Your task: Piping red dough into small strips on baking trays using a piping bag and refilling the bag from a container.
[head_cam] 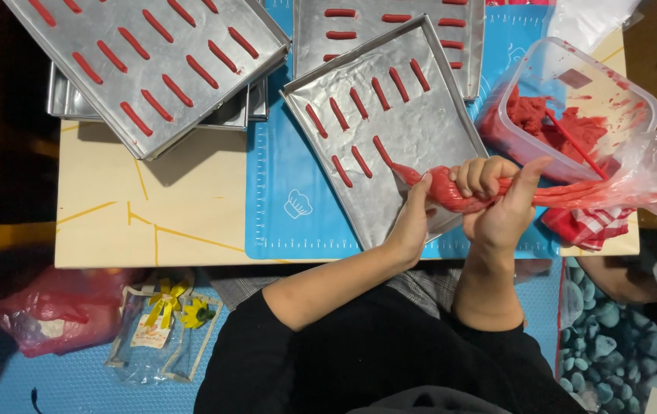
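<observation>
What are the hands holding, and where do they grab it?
Both hold a piping bag of red dough: right hand around its middle, left hand near the tip.

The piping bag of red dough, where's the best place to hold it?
Squeeze the piping bag at its full middle from above, as the right hand does; steady the narrow tip from the near side with the left hand. The slack tail gives no pressure.

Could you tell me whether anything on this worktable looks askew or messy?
Yes: the filled tray at upper left sits crooked on a stack of trays, overhanging it. The plastic tub has red smears on its walls.
</observation>
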